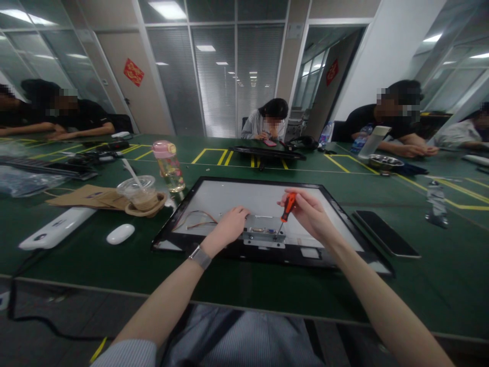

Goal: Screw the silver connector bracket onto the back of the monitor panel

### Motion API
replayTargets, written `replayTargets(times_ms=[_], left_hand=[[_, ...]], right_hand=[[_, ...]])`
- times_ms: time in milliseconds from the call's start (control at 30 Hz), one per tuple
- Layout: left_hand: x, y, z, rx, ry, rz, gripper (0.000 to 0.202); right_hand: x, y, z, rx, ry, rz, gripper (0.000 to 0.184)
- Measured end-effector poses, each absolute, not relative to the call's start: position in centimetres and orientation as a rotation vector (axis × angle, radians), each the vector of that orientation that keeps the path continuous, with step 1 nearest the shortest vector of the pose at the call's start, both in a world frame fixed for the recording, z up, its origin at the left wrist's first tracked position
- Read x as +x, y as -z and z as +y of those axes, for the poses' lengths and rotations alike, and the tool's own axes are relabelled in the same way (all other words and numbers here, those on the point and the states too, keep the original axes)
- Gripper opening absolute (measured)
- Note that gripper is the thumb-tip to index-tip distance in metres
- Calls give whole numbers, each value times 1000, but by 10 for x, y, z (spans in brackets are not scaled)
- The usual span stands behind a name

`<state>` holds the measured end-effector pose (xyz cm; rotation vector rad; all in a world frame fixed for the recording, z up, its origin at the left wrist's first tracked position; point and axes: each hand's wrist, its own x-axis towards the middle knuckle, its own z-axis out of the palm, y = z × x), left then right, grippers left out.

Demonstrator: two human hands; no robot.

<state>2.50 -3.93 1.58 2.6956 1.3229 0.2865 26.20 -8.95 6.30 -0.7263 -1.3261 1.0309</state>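
A flat monitor panel (229, 196) with a black frame lies on the green table in front of me. Near its front edge sits a metal bracket (263, 237) with video ports. My right hand (305, 211) grips an orange and black screwdriver (289, 206), tilted, its tip down at the ports' right side. My left hand (230, 224) rests at the bracket's left end, fingers curled against it; what lies under the fingertips is hidden. A thin bundle of wires (198, 220) lies on the panel left of that hand.
Left of the panel are a plastic cup (139, 191) with a straw, a pink-lidded bottle (168, 165), a white case (120, 234) and a white device (57, 228). A black phone (385, 233) lies to the right. Several people sit around the table (439, 275).
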Motion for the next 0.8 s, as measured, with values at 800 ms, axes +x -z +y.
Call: replayTargets(times_ms=[800], left_hand=[[25,-15,-39,2682,-302,1310,40]], right_hand=[[261,-63,-94,-725,-1023,-1380,24]])
